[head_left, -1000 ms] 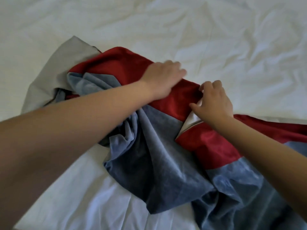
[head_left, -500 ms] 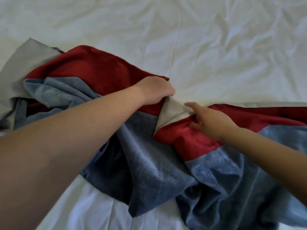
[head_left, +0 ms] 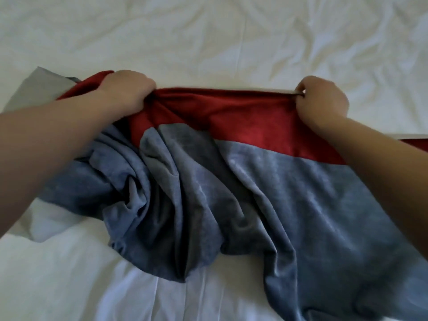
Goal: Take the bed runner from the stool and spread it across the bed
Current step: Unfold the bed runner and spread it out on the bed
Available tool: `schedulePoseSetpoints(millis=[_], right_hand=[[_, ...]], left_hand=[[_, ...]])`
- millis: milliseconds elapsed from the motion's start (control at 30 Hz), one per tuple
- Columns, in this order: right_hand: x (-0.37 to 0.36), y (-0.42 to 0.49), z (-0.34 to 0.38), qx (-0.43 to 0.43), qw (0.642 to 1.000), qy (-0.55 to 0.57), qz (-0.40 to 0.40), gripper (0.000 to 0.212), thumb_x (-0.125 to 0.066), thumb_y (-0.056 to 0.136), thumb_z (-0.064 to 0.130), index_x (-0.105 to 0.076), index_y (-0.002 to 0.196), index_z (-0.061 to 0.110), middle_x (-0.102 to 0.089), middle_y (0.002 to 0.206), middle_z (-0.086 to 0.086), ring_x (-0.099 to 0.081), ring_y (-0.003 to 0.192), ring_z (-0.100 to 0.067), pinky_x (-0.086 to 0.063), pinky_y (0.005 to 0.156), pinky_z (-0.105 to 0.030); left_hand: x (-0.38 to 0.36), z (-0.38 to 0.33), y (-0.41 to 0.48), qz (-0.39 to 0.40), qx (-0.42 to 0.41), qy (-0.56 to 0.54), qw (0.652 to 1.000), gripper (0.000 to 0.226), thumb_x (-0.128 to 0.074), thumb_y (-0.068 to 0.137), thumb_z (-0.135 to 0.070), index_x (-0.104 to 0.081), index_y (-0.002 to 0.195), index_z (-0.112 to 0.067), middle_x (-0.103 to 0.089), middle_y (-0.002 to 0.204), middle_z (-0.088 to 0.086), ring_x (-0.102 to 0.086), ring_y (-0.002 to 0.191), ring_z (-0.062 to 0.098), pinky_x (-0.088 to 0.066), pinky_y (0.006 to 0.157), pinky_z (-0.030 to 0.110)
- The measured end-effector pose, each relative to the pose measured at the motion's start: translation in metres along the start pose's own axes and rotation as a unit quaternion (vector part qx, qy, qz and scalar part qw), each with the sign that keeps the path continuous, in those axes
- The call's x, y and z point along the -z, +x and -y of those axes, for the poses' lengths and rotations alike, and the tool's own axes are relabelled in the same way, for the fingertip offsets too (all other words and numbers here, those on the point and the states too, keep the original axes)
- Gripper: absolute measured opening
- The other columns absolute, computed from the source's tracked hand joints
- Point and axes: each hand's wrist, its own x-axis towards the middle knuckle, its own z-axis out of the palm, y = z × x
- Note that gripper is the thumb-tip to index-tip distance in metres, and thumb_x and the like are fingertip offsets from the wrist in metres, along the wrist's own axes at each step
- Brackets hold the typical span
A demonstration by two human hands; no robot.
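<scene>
While the velvety red-and-blue bed runner [head_left: 243,181] lies bunched on the creased white bed [head_left: 208,42], left hand [head_left: 129,91] and right hand [head_left: 322,98] each clench its red edge, fists apart.

One velvety bed runner [head_left: 254,181], red band over blue-grey panel, pale grey backing: lies on a bed [head_left: 208,38] of rumpled white sheeting; red far edge stretched straight, left portion bunched in deep folds, right portion flatter.
</scene>
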Motion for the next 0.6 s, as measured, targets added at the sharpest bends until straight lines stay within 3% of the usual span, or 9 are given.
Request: schedulePoseSetpoints(millis=[167, 300, 467, 600], right_hand=[[-0.005, -0.001, 0.000, -0.003, 1.000, -0.001, 0.014, 0.030, -0.048, 0.080, 0.012, -0.058, 0.107, 0.016, -0.062, 0.112, -0.013, -0.057, 0.103, -0.036, -0.038, 0.073, -0.034], [-0.001, -0.011, 0.006, 0.024, 0.999, -0.024, -0.010, 0.039, -0.050, 0.082, 0.015, -0.049, 0.121, 0.016, -0.059, 0.113, -0.013, -0.055, 0.104, -0.036, -0.038, 0.072, -0.036], [0.015, -0.021, 0.029, 0.092, 0.994, -0.066, 0.007, 0.041, -0.053, 0.086, 0.029, -0.051, 0.125, 0.015, -0.054, 0.120, -0.013, -0.050, 0.113, -0.035, -0.043, 0.080, -0.042], [0.024, -0.030, 0.063, 0.149, 0.984, -0.091, 0.020, 0.041, -0.050, 0.089, 0.034, -0.050, 0.124, 0.013, -0.055, 0.118, -0.012, -0.052, 0.109, -0.034, -0.038, 0.073, -0.038]], left_hand=[[0.000, -0.007, -0.003, -0.026, 0.012, 0.005, 1.000, 0.013, -0.050, 0.083, -0.003, -0.057, 0.092, -0.007, -0.058, 0.096, 0.016, -0.057, 0.086, 0.038, -0.042, 0.059, 0.037], [0.008, -0.008, -0.015, -0.118, 0.002, 0.014, 0.993, 0.027, -0.051, 0.084, -0.016, -0.056, 0.110, -0.010, -0.058, 0.106, 0.013, -0.055, 0.094, 0.037, -0.038, 0.057, 0.036], [0.024, -0.001, -0.043, -0.188, -0.046, 0.038, 0.980, 0.048, -0.041, 0.085, -0.046, -0.058, 0.109, -0.008, -0.059, 0.108, 0.014, -0.055, 0.098, 0.035, -0.048, 0.063, 0.042], [0.029, 0.005, -0.069, -0.195, -0.022, 0.022, 0.980, 0.063, -0.025, 0.081, -0.054, -0.058, 0.109, -0.009, -0.060, 0.108, 0.014, -0.056, 0.098, 0.034, -0.048, 0.070, 0.042]])
